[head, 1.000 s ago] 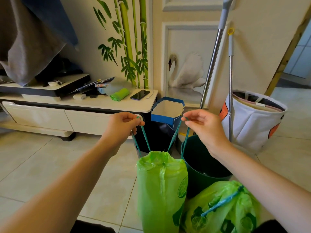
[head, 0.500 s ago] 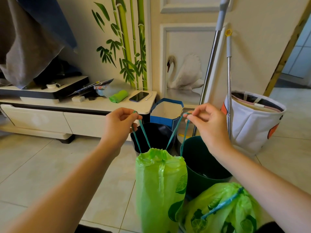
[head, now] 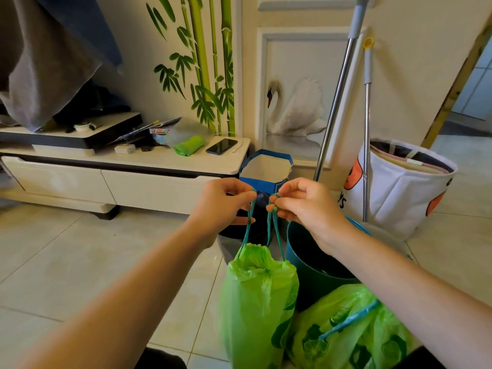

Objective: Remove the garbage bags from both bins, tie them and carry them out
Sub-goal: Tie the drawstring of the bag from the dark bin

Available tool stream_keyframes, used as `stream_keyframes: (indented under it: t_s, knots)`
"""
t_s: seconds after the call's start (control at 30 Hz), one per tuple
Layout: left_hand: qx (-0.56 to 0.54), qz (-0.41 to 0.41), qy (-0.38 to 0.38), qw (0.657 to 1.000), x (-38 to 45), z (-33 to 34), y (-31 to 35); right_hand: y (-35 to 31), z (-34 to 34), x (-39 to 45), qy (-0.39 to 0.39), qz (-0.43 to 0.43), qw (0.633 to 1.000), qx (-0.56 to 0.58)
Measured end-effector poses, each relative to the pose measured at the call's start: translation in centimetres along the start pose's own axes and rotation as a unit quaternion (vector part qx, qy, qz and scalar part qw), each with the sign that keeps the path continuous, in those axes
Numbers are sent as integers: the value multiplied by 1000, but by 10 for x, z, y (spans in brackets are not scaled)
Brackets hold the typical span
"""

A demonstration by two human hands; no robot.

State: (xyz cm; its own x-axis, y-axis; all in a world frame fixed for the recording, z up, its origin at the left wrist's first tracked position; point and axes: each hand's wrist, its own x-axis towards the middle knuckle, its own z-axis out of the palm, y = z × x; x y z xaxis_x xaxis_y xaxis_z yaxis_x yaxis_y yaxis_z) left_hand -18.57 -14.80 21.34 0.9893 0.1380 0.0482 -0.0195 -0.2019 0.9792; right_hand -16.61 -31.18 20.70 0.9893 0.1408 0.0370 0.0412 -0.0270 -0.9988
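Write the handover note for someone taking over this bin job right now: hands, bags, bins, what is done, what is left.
Left hand and right hand each pinch a teal drawstring of the hanging green bag, held close together above it; neck gathered, no knot visible.
Second green bag lies bottom right, drawstring pulled.
Teal bin and dark bin show no liner.
Left: tie, carry both out.

Head view, forward and downward.

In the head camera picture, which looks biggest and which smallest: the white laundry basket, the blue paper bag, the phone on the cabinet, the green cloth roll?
1. white laundry basket
2. blue paper bag
3. phone and green cloth roll: these look nearly alike, so I do not rank them.
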Motion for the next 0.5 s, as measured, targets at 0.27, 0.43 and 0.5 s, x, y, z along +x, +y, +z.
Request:
stream_keyframes:
  t_s: [0.27,0.43,0.5]
  knots:
    - [93,55,-47,993,0,13,0,1,3,2,-24,3,995,-100]
    - [162,117,-49,979,-1,12,0,2,0,3,-12,62,998,-9]
    - [170,127,-54,976,-2,10,0,3,0,3,-16,75,997,12]
